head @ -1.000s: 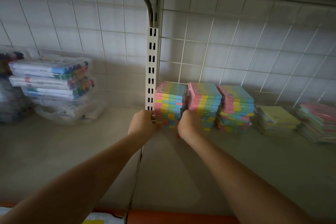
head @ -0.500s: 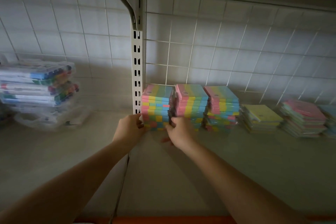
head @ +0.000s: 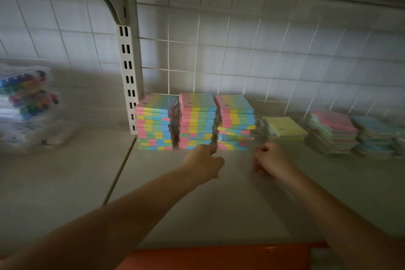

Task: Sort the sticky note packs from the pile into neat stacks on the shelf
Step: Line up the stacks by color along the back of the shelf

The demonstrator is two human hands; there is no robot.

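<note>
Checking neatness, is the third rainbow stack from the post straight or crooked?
Crooked: the third rainbow stack has its upper packs offset from the lower ones.

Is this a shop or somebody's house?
Probably a shop, maybe for stationery. Many identical wrapped sticky note stacks sit in a row on a metal shelf with a wire grid back, and marker packs lie nearby.

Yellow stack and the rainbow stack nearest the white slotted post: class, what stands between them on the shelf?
In the head view, two more rainbow stacks stand between the leftmost rainbow stack and the yellow stack.
</note>
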